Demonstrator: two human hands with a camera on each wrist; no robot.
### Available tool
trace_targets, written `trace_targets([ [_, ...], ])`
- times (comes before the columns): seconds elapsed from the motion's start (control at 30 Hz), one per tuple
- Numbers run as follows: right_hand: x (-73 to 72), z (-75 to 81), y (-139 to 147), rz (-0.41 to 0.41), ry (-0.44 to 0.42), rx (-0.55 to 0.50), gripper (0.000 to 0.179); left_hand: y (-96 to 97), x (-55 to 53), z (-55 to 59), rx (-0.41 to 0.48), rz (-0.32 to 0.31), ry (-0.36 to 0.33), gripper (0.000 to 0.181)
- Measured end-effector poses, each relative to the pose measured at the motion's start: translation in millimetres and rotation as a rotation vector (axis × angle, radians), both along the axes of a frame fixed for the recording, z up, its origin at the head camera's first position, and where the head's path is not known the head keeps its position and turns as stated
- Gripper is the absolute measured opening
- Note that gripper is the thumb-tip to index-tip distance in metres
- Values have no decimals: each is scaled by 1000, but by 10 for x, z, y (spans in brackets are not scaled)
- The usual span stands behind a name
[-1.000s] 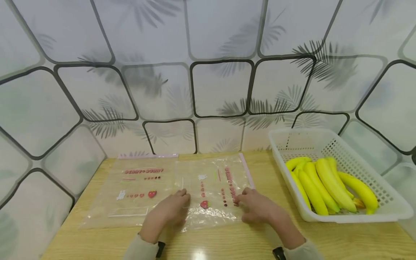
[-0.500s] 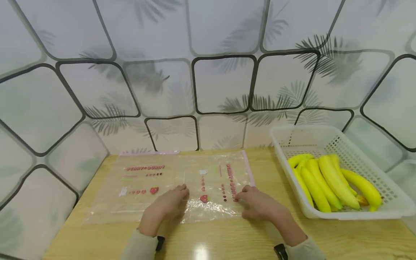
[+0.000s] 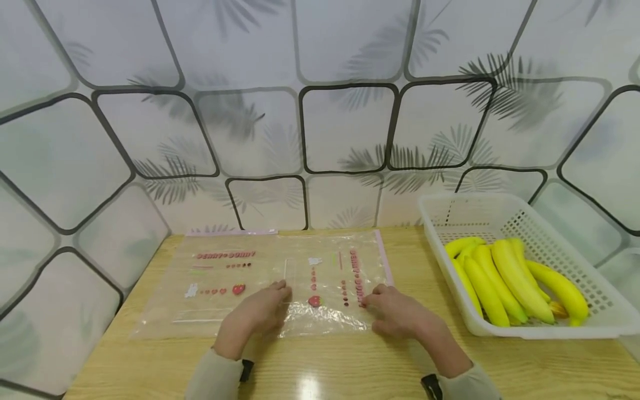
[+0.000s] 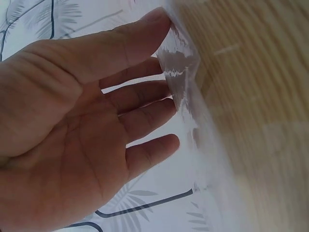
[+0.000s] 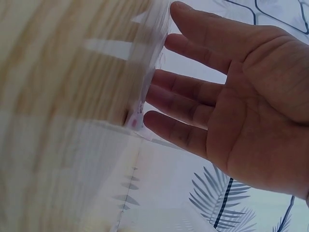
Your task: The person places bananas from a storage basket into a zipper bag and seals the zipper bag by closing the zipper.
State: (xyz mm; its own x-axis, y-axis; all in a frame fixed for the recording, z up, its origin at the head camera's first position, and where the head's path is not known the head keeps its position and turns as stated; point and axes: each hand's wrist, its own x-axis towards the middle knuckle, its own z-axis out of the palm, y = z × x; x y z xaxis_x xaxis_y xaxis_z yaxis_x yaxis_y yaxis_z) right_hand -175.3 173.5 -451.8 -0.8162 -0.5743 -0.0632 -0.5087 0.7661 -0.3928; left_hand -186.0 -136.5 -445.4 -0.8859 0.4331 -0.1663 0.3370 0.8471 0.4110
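Two clear plastic zip bags printed with red lettering, hearts and strawberries lie flat on the wooden table. The left bag (image 3: 215, 303) has its pink zip strip toward the wall. The right bag (image 3: 327, 278) is turned so its pink strip faces right; the two overlap in the middle. My left hand (image 3: 257, 311) rests its fingertips at the right bag's left side, where the film creases by the thumb (image 4: 157, 21). Near the pink strip, my right hand (image 3: 400, 314) touches the right bag with nearly straight fingers (image 5: 178, 130).
A white perforated plastic basket (image 3: 525, 332) stands on the right side of the table, holding several yellow bananas (image 3: 500, 278). Behind the table rises a wall (image 3: 345, 128) patterned with outlined shapes and leaves. Bare wood table (image 3: 310, 372) shows between the forearms.
The head view has shifted slightly, so the bags and basket appear a little higher and farther right. Both hands stay in about the same place on the right bag.
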Motion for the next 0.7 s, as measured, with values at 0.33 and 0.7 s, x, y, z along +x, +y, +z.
trace_targets([
  [0.33, -22, -13, -44, 54, 14, 26, 47, -103, -34, -50, 5, 52, -69, 63],
  [0.7, 41, 24, -129, 61, -69, -9, 54, -203, -87, -17, -9, 77, -77, 66],
])
